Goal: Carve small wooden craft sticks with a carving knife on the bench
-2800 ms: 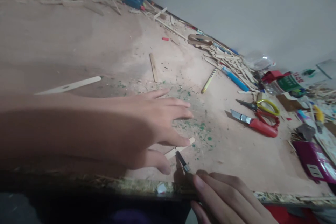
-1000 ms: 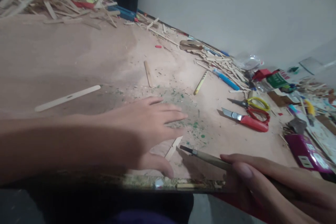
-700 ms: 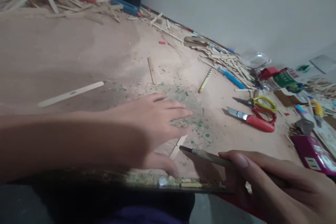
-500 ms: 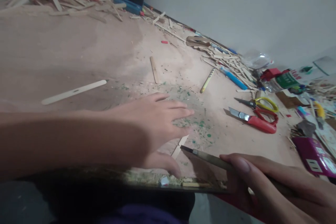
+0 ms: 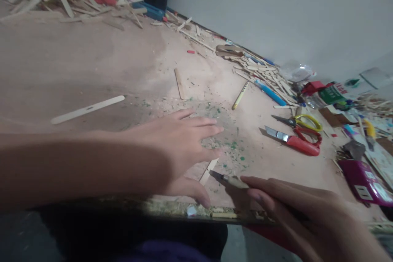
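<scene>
Gripping the carving tool, the right hand brings its blade tip right up to the notched wooden stick, near the front edge of the desk! Left hand lies flat, fingers spread wide, the stick showing between its thumb and forefinger. Over to the right, a red-handled cutter, blade bared, sits just beside the scissors.

Scissors lie beside a knife; purple box nearby.
</scene>
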Available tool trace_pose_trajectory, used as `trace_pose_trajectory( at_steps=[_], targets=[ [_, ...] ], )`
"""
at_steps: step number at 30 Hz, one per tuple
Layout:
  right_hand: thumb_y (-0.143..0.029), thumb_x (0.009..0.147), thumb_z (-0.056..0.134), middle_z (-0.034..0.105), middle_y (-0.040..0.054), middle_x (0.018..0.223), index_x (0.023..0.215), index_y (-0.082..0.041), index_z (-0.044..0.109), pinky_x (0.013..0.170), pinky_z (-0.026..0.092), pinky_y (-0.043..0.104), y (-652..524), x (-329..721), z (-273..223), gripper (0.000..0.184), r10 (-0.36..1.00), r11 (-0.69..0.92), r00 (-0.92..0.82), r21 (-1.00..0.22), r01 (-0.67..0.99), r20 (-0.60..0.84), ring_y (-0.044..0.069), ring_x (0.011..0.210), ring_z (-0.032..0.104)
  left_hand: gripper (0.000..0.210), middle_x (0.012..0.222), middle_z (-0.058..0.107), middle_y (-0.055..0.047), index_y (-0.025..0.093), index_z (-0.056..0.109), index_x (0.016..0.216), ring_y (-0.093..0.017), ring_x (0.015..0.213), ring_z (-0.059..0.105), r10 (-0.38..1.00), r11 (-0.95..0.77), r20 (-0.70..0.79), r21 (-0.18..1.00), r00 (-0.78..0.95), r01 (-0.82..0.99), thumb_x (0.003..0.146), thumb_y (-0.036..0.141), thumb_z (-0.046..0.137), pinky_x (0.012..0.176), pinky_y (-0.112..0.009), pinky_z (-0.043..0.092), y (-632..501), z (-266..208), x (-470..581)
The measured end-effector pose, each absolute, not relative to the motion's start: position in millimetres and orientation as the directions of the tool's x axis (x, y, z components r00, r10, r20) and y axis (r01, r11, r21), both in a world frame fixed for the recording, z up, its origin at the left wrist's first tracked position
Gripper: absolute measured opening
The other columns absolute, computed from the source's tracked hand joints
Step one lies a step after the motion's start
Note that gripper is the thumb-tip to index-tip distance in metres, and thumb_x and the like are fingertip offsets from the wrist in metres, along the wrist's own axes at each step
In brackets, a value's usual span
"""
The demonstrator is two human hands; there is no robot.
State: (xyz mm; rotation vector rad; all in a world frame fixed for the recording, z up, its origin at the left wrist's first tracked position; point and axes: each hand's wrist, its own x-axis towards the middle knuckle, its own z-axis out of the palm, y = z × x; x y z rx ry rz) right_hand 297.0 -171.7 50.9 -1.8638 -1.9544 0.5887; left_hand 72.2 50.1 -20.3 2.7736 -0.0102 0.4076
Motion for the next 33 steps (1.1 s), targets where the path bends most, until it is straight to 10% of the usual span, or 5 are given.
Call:
trace_pose_trajectory(
  at_steps=[5, 11, 21, 24, 33],
  targets=[
    [-0.024, 0.124, 0.062, 0.095, 0.0041, 0.105, 0.153, -0.03, 0.088, 0.071, 0.072, 0.018, -177, 308, 33, 0.039, 0.996, 0.064, -0.091, -0.574, 0.816, -0.018, 0.018, 0.083, 0.093, 0.087, 0.19, 0.054, -0.018, 0.027, 0.078, 0.164, -0.041, 0.179, 0.052, 0.075, -0.949, 0.251, 0.314, 0.965, -0.008, 0.107, 0.092, 0.069, 0.151, -0.065, 0.032, 43, -10, 64],
    [-0.025, 0.125, 0.065, 0.074, -0.0006, 0.076, 0.147, -0.027, 0.091, 0.049, 0.055, 0.013, -179, 304, 20, 0.034, 0.984, 0.154, -0.08, -0.545, 0.824, 0.158, 0.01, 0.051, 0.069, 0.087, 0.191, 0.051, -0.017, 0.028, 0.076, 0.166, -0.039, 0.181, 0.048, 0.088, -0.95, 0.209, 0.312, 0.974, 0.018, 0.107, 0.091, 0.071, 0.151, -0.062, 0.032, 42, -3, 62],
    [-0.028, 0.124, 0.063, 0.098, 0.0068, 0.119, 0.144, -0.031, 0.092, 0.078, 0.075, 0.021, -176, 308, 26, 0.035, 0.998, 0.057, -0.068, -0.641, 0.765, 0.007, 0.022, 0.098, 0.097, 0.089, 0.191, 0.053, -0.019, 0.034, 0.076, 0.167, -0.044, 0.178, 0.051, 0.061, -0.94, 0.248, 0.34, 0.967, -0.028, 0.102, 0.095, 0.073, 0.151, -0.068, 0.028, 50, -16, 68],
    [-0.045, 0.126, 0.064, 0.096, 0.0041, 0.098, 0.135, -0.032, 0.096, 0.087, 0.078, 0.026, -174, 307, 29, 0.036, 0.999, -0.047, 0.022, -0.644, 0.763, -0.046, 0.023, 0.089, 0.095, 0.086, 0.191, 0.052, -0.02, 0.033, 0.077, 0.166, -0.044, 0.178, 0.052, 0.045, -0.944, 0.243, 0.329, 0.969, -0.039, 0.104, 0.092, 0.075, 0.152, -0.07, 0.026, 53, -12, 66],
    [-0.012, 0.116, 0.07, 0.077, -0.0016, 0.075, 0.142, -0.026, 0.094, 0.052, 0.055, 0.015, -155, 307, 28, 0.038, 0.968, 0.244, -0.153, -0.607, 0.757, 0.198, 0.01, 0.051, 0.066, 0.081, 0.189, 0.054, -0.019, 0.036, 0.078, 0.165, -0.05, 0.177, 0.052, -0.032, -0.918, 0.14, 0.387, 0.99, -0.084, 0.1, 0.083, 0.087, 0.151, -0.082, 0.02, 66, 2, 70]
  ],
)
